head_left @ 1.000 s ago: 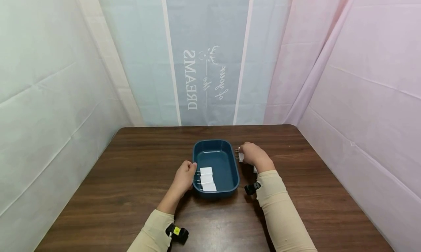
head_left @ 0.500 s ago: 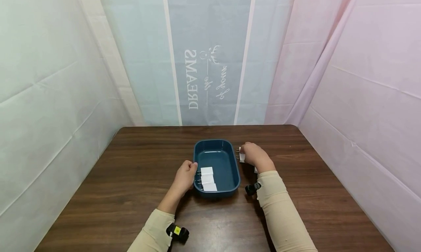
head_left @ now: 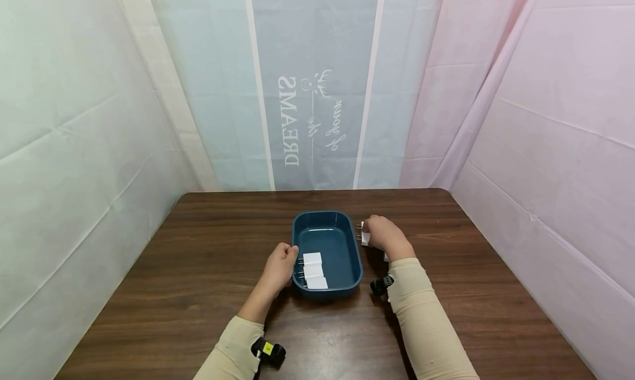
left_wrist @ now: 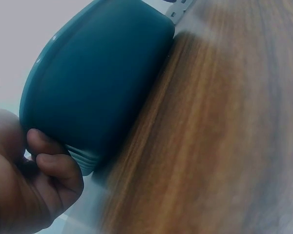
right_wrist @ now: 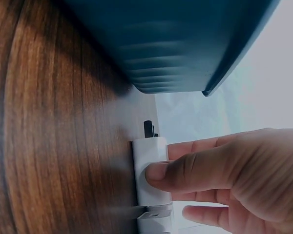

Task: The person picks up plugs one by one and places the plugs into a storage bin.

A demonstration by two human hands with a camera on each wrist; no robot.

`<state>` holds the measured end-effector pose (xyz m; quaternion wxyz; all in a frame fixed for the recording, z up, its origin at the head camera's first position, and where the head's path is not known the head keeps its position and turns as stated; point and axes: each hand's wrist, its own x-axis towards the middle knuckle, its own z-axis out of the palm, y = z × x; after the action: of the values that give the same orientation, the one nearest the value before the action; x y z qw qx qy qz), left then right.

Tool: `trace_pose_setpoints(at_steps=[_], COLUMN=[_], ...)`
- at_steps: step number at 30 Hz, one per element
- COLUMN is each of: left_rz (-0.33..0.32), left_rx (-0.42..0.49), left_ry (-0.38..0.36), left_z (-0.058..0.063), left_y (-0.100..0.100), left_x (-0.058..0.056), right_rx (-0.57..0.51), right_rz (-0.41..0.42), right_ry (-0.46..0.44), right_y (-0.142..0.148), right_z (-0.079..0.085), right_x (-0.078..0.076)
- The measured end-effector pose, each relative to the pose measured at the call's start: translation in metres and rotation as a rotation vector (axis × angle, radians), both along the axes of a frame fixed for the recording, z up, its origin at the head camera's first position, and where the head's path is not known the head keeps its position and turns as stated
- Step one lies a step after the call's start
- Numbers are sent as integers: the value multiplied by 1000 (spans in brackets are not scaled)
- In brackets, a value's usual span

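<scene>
In the head view a blue rectangular tray sits on the table. Its left rim is gripped by my left hand; the left wrist view shows curled fingers at the tray's wall. Just beyond the tray's right side, my right hand pinches a white charger plug, prongs pointing toward the tray. The right wrist view has the thumb across this charger plug, which is down at the table top. Three white charger plugs lie in a row inside the tray, prongs to the left.
Another white charger plug lies close beside the pinched one, mostly hidden by the right wrist in the head view. The brown wooden table has fabric curtains at its back and sides.
</scene>
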<state>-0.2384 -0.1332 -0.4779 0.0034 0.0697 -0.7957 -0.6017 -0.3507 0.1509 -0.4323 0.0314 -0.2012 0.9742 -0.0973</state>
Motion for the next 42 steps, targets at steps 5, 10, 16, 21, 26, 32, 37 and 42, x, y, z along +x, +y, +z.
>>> trace_pose_setpoints(at_steps=[5,10,16,21,26,32,37,42], left_rz=[-7,-8,-10,-16,-24,-17,-16,-14], left_rx=[11,8,6,13,30,35,22,16], left_ry=[-6,-7,-1,-12,-9,5,13,9], left_z=[-1,-2,-3,-2,-1,-2,-2,-2], left_y=[0,0,0,1,0,0,0,0], left_x=[1,2,2,2,2,2,3,3], right_rx=[-17,-23,-5,11,16,-3,-31,-54], right_rz=[-10,-14,-5,4,23,45,38,29], right_ry=[-12,-36,-42,-52,-61,-62,-60,-40], right_y=[0,0,-1,0,0,1,0,-2], right_z=[-1,-1,2,3,3,5,12,18], right_x=[1,2,4,4,3,3,6,10])
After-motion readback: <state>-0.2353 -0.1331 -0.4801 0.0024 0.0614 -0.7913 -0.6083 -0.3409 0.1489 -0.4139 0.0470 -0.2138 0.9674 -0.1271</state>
